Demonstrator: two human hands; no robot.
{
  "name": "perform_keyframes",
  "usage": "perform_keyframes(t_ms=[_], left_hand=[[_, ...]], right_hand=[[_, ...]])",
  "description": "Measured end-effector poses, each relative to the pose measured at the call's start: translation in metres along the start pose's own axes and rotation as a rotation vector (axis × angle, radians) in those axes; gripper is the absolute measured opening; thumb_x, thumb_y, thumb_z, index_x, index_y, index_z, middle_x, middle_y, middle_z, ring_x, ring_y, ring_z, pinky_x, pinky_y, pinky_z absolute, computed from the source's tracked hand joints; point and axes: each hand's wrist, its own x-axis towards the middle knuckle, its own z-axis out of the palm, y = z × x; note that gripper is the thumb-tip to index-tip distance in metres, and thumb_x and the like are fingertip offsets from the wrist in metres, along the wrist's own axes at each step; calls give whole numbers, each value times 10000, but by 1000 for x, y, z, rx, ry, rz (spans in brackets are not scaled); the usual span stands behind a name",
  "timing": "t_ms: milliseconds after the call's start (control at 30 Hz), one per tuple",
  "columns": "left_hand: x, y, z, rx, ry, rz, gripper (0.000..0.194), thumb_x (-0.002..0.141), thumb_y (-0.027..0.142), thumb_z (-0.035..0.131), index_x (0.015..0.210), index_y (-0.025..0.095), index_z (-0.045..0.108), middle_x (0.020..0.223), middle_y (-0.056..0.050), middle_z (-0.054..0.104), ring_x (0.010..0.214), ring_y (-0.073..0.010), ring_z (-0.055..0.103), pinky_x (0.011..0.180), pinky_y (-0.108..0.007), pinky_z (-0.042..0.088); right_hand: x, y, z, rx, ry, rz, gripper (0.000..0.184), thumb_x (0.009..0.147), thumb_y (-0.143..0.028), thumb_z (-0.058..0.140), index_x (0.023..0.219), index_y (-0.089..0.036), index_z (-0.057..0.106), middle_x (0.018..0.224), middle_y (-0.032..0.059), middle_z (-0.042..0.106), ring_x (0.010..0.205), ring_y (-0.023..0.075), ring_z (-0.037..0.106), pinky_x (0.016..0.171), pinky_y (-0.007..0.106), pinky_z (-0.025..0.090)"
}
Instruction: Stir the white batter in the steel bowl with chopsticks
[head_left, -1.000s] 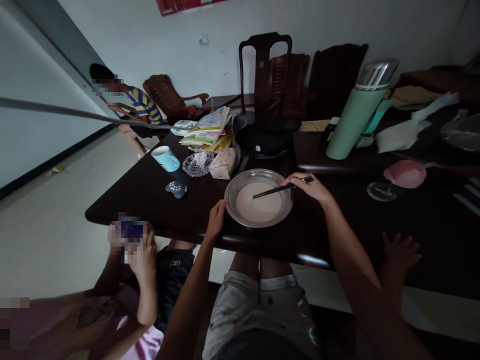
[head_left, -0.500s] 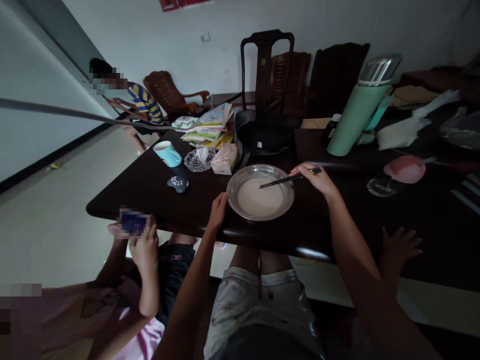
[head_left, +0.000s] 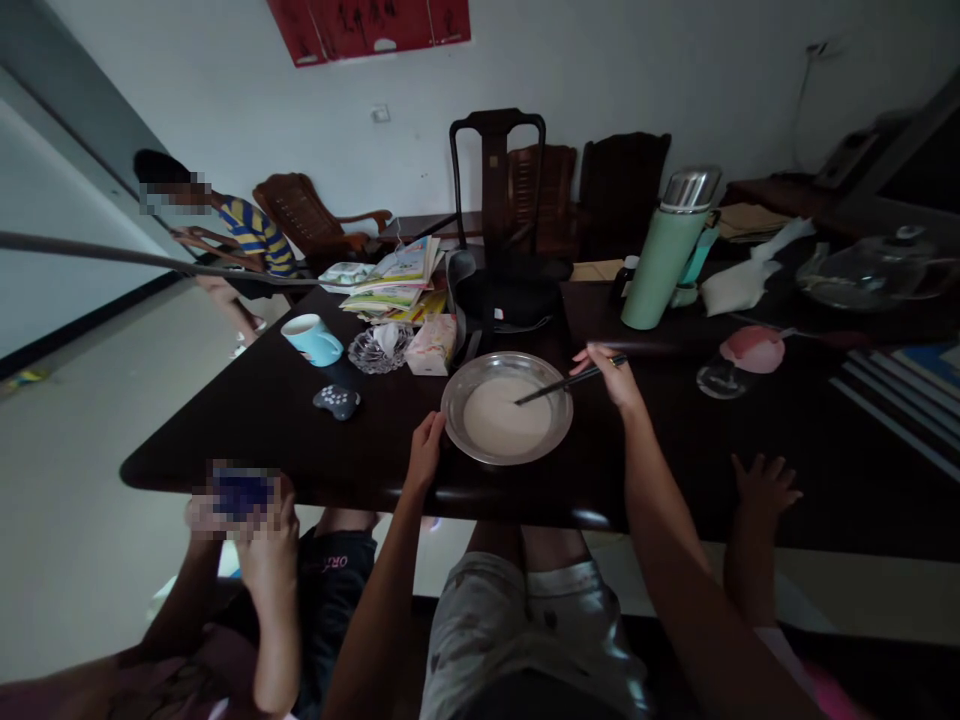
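A wide metal bowl (head_left: 455, 432) stands on the dark table in front of me, holding a pale, milky mixture (head_left: 499, 422). My left hand (head_left: 427, 445) grips the bowl's left rim, thumb and fingers closed on it. Above the bowl's right side, my right hand (head_left: 613, 374) is closed around dark chopsticks (head_left: 561, 384). Their tips dip into the mixture near its middle. Behind the bowl lie a tissue packet (head_left: 432, 345) and a glass dish (head_left: 375, 350) with crumpled tissue in it.
Left of the bowl are a blue mug (head_left: 319, 342) and a game controller (head_left: 337, 401). A green thermos (head_left: 664, 262), a pink-topped glass jar (head_left: 739, 362) and stacked books (head_left: 900, 400) stand right. One person's hand (head_left: 765, 490) rests on the table; another person at left holds a phone (head_left: 241, 492).
The view has tilted up and turned right, showing more wall and the books. My left hand stays on the rim; the chopsticks stay in the mixture, their tips shifted only slightly.
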Motion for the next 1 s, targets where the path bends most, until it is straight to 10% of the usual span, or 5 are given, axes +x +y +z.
perform_keyframes(t_ms=[200,400,633,867,1000], left_hand=[[-1,0,0,-29,0,-36,439,864,553,534,628,195,439,595,43,389,566,-109,359,563,-232,321],[-3,8,1,-5,12,-41,429,866,542,530,624,197,449,598,36,402,575,-117,372,569,-233,334],[-2,5,1,-12,13,-47,414,853,544,534,639,198,462,612,34,409,587,-120,378,579,-236,336],[-3,6,1,3,20,-56,428,848,558,535,632,200,445,610,39,396,582,-116,364,575,-233,328],[-3,5,1,-6,18,-52,430,857,556,532,632,199,449,607,39,398,579,-115,364,573,-235,330]], right_hand=[[-12,-7,15,28,-272,32,440,842,-636,554,810,-232,724,774,39,764,799,237,713,820,369,516],[-12,-5,5,7,-26,44,459,857,-647,518,801,-231,704,718,37,753,745,233,710,823,376,515],[-17,-11,15,-25,-265,-26,420,880,-597,531,793,-241,735,808,37,762,844,229,698,849,361,500],[-15,-9,1,10,-11,12,461,873,-636,505,792,-235,718,664,32,734,707,230,689,831,387,505],[-18,-11,11,23,-238,16,457,869,-636,513,788,-241,728,739,39,752,763,235,698,816,377,510]])
